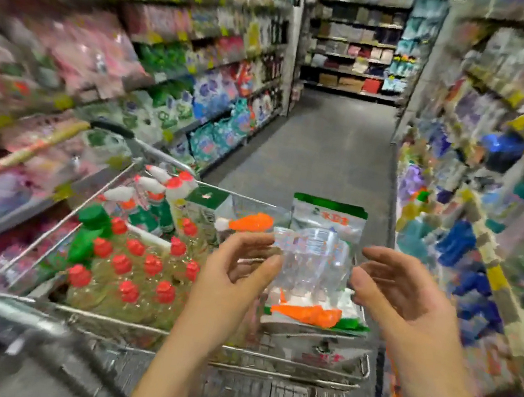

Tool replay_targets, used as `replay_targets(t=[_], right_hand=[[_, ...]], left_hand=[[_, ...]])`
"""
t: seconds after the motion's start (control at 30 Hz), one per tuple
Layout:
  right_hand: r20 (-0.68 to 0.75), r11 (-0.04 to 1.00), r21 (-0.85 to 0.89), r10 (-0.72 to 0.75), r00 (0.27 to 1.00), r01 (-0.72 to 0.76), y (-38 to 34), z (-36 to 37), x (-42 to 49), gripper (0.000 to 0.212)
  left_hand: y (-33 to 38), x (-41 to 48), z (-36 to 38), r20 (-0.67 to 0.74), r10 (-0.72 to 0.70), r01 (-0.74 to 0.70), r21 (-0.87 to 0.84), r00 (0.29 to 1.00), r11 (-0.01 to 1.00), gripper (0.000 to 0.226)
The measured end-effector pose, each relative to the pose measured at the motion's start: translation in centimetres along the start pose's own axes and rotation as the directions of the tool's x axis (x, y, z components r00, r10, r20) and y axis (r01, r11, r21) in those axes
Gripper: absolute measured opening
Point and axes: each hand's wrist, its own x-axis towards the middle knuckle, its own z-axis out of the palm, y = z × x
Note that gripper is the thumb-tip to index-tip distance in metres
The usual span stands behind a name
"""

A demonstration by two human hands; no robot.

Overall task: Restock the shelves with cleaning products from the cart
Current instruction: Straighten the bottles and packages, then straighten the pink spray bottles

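Left hand (236, 272) is raised over the near right part of the cart (199, 345). Its fingers and thumb are curled onto the left edge of a pack (312, 262), pinching it. Right hand (398, 295) is at the same height on the pack's right side, fingers loosely curved. Blur hides whether its thumb touches the edge, so its grasp cannot be told.

The pack is held upright between the two hands, above the cart's right end. It is a clear plastic bottle with an orange trigger low down, set against a white pouch with a green top.

Red-capped bottles (143, 269) stand close together in the left and middle of the cart. Spray bottles (155, 183) with white and red triggers stand at its far left corner.

Left shelves (172, 61) and right shelves (494, 163) line the aisle, both stocked and heavily blurred. Grey floor (328, 147) runs to the far end.
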Motion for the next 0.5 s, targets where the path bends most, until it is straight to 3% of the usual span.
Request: replay_targets(t=[0.23, 0.33, 0.5], right_hand=[[0.220, 0.997, 0.009, 0.068, 0.973, -0.071, 3.3, 15.2, 1.3, 0.032], [0.299, 0.994, 0.018, 0.094, 0.949, -0.104, 4.8, 22.0, 1.5, 0.033], [0.309, 0.990, 0.027, 0.125, 0.943, -0.140, 7.3, 30.1, 2.2, 0.040]], left_hand=[[-0.9, -0.2, -15.4, -0.256, -0.064, 0.089, 0.087, 0.965, 0.992, 0.025], [-1.5, 0.0, -22.1, -0.311, -0.106, 0.143, 0.099, 0.945, 0.985, 0.025], [-3.1, 1.9, -29.7, -0.339, -0.187, 0.228, 0.084, 0.922, 0.970, 0.021]])
